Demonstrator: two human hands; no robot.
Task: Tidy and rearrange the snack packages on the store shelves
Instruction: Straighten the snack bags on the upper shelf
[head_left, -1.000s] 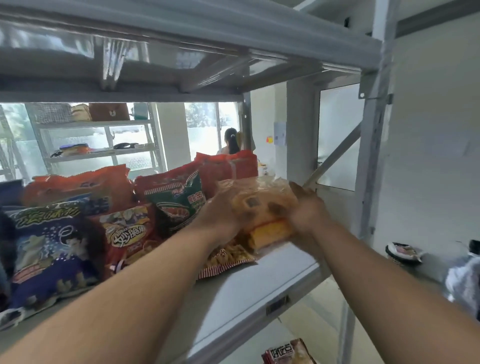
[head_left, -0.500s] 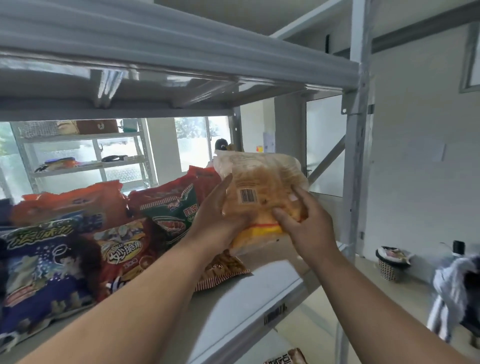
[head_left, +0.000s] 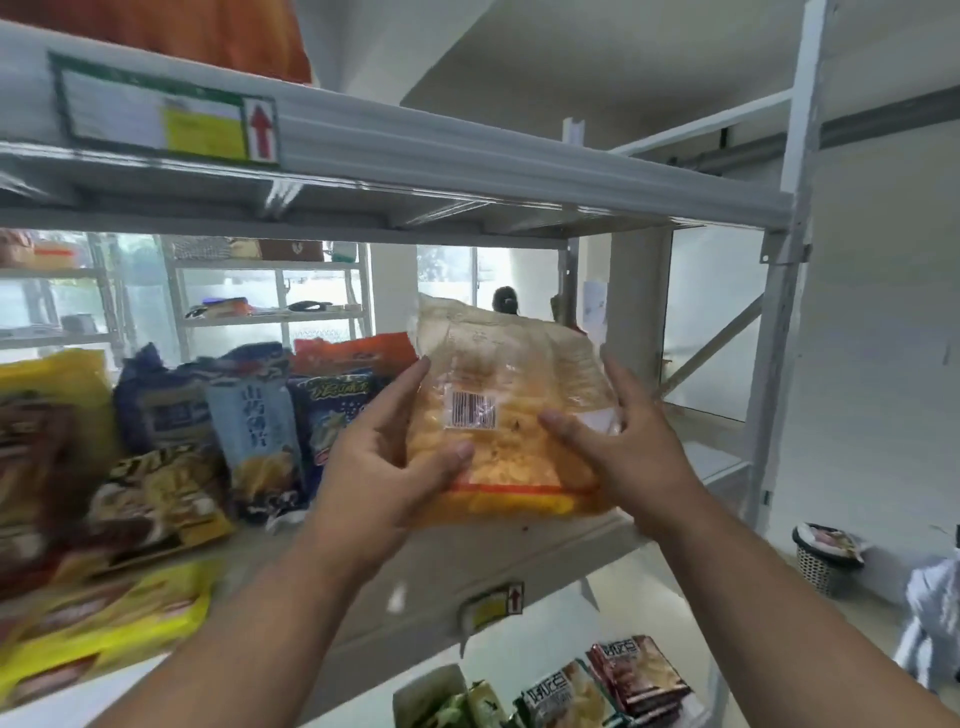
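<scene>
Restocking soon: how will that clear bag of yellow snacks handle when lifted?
Likely floppy: the clear snack bag is thin crinkled film, steadied by both the left hand and right hand. Probably light and puffy. Contents look crushable, so squeeze gently.

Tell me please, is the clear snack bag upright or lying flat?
Upright: the clear snack bag stands on end, barcode facing the camera, held between the left hand and right hand.

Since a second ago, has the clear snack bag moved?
Yes. The clear snack bag went from lying low on the shelf to upright, higher above its edge, between both hands.
</scene>
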